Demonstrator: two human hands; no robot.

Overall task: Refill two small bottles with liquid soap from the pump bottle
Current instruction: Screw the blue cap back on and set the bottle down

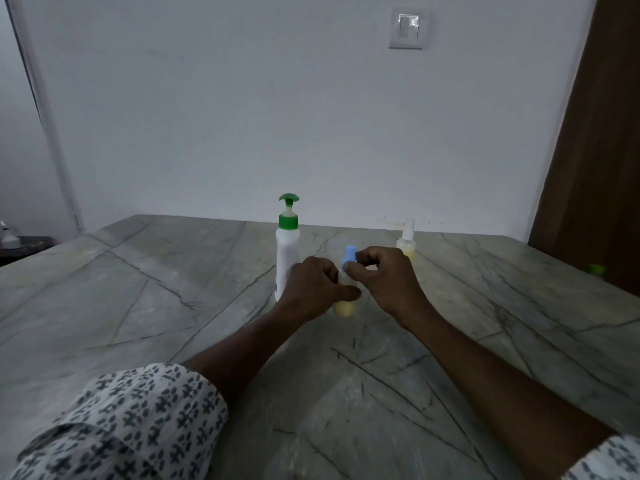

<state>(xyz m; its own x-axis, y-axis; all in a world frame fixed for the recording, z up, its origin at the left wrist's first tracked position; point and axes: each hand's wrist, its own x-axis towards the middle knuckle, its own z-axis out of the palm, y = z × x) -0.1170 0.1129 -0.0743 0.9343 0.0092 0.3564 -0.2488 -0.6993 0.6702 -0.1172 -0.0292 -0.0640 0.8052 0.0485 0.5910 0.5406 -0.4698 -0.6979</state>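
Note:
A white pump bottle (286,258) with a green pump head stands upright in the middle of the marble table (138,306). Just right of it, my left hand (317,289) grips a small clear bottle (344,308) with yellow soap in its bottom. My right hand (384,275) pinches the blue cap (348,257) at this bottle's top. A second small bottle (406,242) with a white spray top and yellow liquid stands behind my right hand, partly hidden by it.
A white wall with a switch plate (408,27) rises behind the table. A brown door (595,168) is at the right, with a small green object (596,270) near the table's right edge. A dark surface holding a white item (8,237) lies far left.

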